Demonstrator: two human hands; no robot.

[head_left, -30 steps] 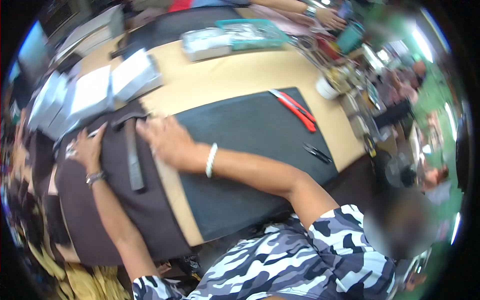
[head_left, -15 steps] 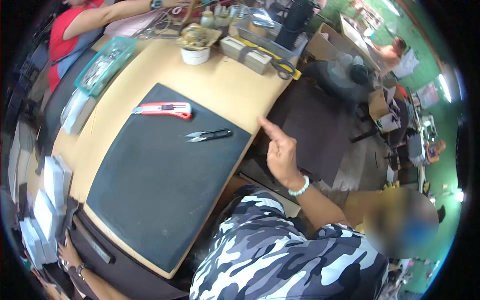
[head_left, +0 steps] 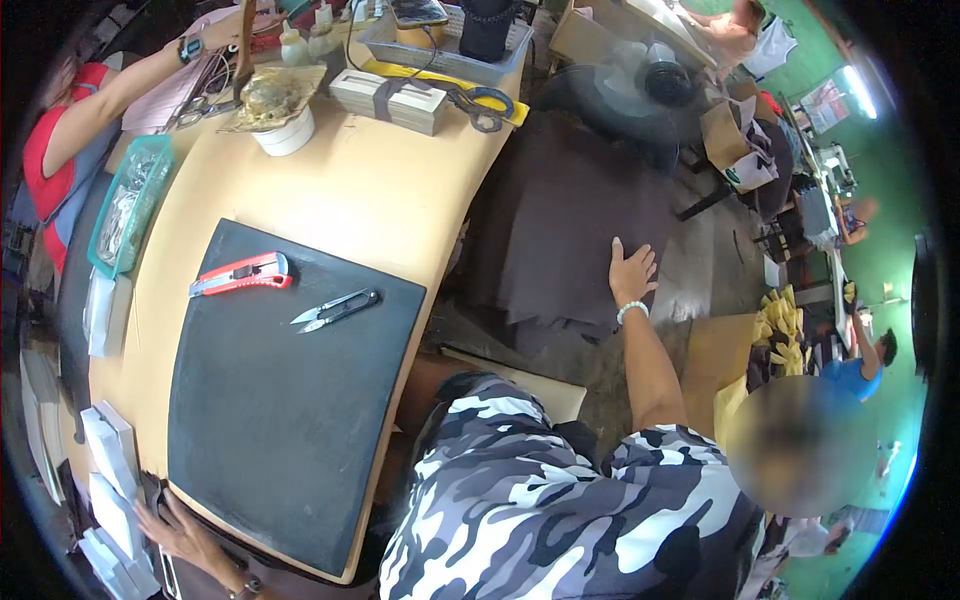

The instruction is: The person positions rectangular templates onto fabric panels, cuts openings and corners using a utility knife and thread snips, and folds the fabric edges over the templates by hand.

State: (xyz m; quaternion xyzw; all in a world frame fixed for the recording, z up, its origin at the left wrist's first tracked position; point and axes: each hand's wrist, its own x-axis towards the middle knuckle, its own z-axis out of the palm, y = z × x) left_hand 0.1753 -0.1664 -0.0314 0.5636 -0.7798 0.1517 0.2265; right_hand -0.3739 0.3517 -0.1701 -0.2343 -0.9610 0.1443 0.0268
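Observation:
My left hand (head_left: 180, 532), with a watch at the wrist, is at the lower left with its fingers apart, beside stacks of white-sided pieces (head_left: 112, 510) and the table's edge. Out to the right, my right hand (head_left: 632, 272), wearing a pale beaded bracelet, is spread near a pile of dark brown sheets (head_left: 560, 225); I cannot tell whether it touches them. Nothing shows in it. A dark cutting mat (head_left: 280, 400) lies on the tan table (head_left: 370, 190). On the mat rest a red utility knife (head_left: 242, 275) and black-handled thread snips (head_left: 337, 310), apart from both hands.
A teal basket (head_left: 131, 205) of small pieces stands at the table's left. Along the back are a white tub (head_left: 284, 133), a strapped grey block (head_left: 388, 102), scissors (head_left: 485, 108) and a plastic crate (head_left: 450, 45). A co-worker in red (head_left: 55, 130) reaches over the table. A fan (head_left: 640, 95) stands beyond.
My right hand has moved right, from a pointing shape by the table's edge to spread fingers. My left hand has shifted along the near edge. The view has turned, shifting the table left.

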